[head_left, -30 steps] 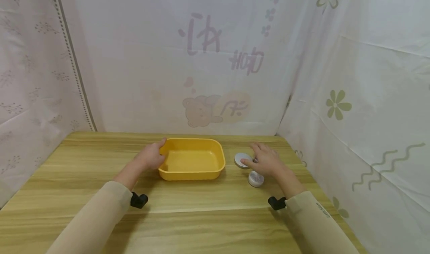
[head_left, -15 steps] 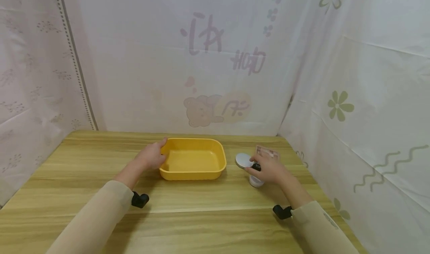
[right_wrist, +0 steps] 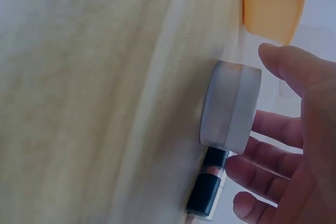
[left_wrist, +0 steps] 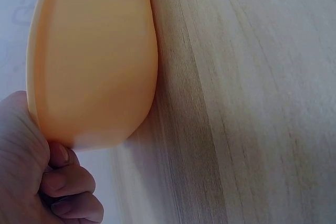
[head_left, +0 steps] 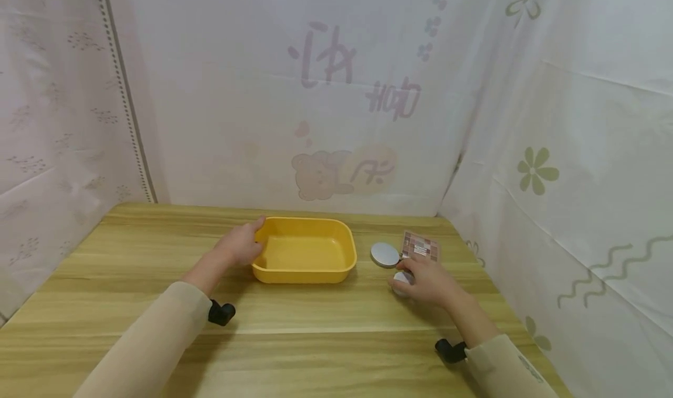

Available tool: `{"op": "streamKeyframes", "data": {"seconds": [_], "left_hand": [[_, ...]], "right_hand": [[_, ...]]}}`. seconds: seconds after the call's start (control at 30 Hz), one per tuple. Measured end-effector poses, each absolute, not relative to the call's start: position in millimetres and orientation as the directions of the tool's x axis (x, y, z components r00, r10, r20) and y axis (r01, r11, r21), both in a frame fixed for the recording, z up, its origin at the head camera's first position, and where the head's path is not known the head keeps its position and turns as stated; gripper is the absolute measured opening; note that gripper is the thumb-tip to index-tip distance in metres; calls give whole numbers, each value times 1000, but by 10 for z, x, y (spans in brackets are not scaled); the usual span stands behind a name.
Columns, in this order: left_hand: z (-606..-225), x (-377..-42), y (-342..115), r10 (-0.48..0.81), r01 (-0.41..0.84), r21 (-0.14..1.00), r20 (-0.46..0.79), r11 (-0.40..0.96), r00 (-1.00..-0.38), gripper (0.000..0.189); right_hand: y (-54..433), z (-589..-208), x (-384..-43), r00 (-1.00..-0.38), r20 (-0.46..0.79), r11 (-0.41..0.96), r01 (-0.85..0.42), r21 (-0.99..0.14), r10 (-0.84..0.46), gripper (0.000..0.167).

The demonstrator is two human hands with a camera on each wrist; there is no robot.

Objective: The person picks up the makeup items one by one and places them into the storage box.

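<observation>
My left hand (head_left: 238, 244) grips the left end of a yellow plastic basin (head_left: 305, 276), its thumb at the rim and its fingers curled against the outside, as the left wrist view shows. Over a small round jar (head_left: 402, 277) with a pale lid hovers my right hand (head_left: 432, 282), thumb on the jar's left side and the other fingers loosely bent on the far side. In the right wrist view the thumb stands apart from the jar (right_wrist: 229, 106), and the fingertips are close to its lid. Behind the jar lies a small black-capped cosmetic tube (right_wrist: 203, 195).
A round silver-topped compact (head_left: 385, 255) lies between the basin and my right hand. Just behind that hand is a pinkish checkered flat palette (head_left: 420, 246). All rest on a wood-grain table (head_left: 294, 357), with patterned white curtains (head_left: 236, 123) hanging at the back and sides.
My right hand has drawn back from beside the compact to over the jar, uncovering the palette. My left hand keeps its hold on the basin. The head view has shifted slightly.
</observation>
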State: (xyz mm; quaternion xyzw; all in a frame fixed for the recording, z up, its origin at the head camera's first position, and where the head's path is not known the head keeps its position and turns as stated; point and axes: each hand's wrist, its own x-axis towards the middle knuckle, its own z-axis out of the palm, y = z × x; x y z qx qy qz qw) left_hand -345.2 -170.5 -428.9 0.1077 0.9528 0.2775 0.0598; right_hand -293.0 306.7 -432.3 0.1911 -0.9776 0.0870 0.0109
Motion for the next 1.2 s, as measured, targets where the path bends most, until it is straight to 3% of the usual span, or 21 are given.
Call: {"op": "streamKeyframes", "data": {"seconds": [0.43,1.2], "left_hand": [[-4292,-3465,-1708,228,156,537,-70,829,-971,76],[-4255,-3431,-1685,203,127,522,-91,843,-975,77]], "right_hand": [[3070,-4379,-2873,-942,24,928,-333,-165,-334,63],[3049,-4368,-2895,-940,-35,914,-321,-247,-339,59]]}}
